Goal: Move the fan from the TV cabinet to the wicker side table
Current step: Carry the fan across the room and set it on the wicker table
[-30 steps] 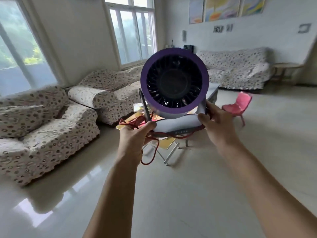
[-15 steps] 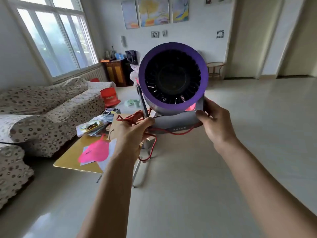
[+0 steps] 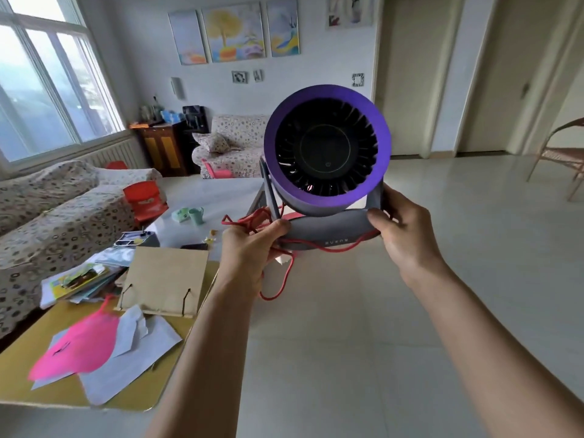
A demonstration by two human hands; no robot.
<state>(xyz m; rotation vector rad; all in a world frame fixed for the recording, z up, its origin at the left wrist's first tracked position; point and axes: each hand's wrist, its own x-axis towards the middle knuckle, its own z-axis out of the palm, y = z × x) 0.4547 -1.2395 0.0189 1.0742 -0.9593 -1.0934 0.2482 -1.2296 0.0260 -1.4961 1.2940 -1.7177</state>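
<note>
Carried in mid-air above the floor, right of the cluttered desk (image 3: 72, 396): purple desk fan (image 3: 327, 147). Left hand (image 3: 252, 248) and right hand (image 3: 404, 235) closed on grey base ends. Probably light, rigid plastic; grip base, not louvres; gather dangling red cord (image 3: 278, 279).

Pink paper (image 3: 77, 349) on yellow table (image 3: 63, 396)

Both my arms reach out mid-frame, left hand (image 3: 252, 248) and right hand (image 3: 403, 235) clamped on opposite ends of the fan (image 3: 325, 159) base.
</note>
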